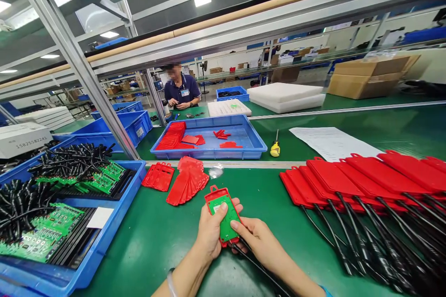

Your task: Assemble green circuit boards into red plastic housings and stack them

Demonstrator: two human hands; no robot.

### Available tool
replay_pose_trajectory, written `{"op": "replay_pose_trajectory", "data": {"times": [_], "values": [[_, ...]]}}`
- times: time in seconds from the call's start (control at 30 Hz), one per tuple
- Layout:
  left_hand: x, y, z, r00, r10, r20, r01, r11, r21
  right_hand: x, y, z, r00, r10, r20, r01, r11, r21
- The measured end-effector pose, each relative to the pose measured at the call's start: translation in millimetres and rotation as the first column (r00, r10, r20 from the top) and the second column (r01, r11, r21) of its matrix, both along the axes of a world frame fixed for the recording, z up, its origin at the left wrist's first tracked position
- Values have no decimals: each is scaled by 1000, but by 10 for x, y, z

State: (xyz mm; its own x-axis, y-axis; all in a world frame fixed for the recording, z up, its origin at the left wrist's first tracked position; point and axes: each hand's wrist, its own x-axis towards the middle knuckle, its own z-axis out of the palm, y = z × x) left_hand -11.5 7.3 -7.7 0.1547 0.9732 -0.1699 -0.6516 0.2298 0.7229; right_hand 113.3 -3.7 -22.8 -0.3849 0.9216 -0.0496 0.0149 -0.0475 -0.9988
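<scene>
A green circuit board (227,230) lies inside a red plastic housing (214,193) with a loop at its top end. My left hand (211,222) wraps round the housing's left side, its thumb pressed on the board. At the lower right, my right hand (256,236) grips the housing with its thumb on the board's edge. From the bottom end a black cable (259,267) runs down past my right hand. Fanned red covers (188,181) and a few red frames (158,176) lie beyond my left hand.
At left, a blue bin (118,222) holds boards with black cables. Red cased units (351,181) with cables are piled at right. Behind are a blue tray (209,153) of red parts, a yellow-handled screwdriver (275,148), paper (331,141) and a seated person (183,88).
</scene>
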Motion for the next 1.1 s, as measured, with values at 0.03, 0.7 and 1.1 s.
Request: {"op": "replay_pose_trajectory", "data": {"times": [0.03,0.7,1.1], "values": [[-11,3,-5,998,-40,42,40,999,0,-2,-1,0,999,26,-24,-26,999,-25],[-48,106,80,933,207,294,-238,969,72,-72,-162,91,785,-399,474,-155,614,774],[-7,65,41,929,223,294,-226,974,-23,-132,-199,42,742,-541,397,-164,428,889]]}}
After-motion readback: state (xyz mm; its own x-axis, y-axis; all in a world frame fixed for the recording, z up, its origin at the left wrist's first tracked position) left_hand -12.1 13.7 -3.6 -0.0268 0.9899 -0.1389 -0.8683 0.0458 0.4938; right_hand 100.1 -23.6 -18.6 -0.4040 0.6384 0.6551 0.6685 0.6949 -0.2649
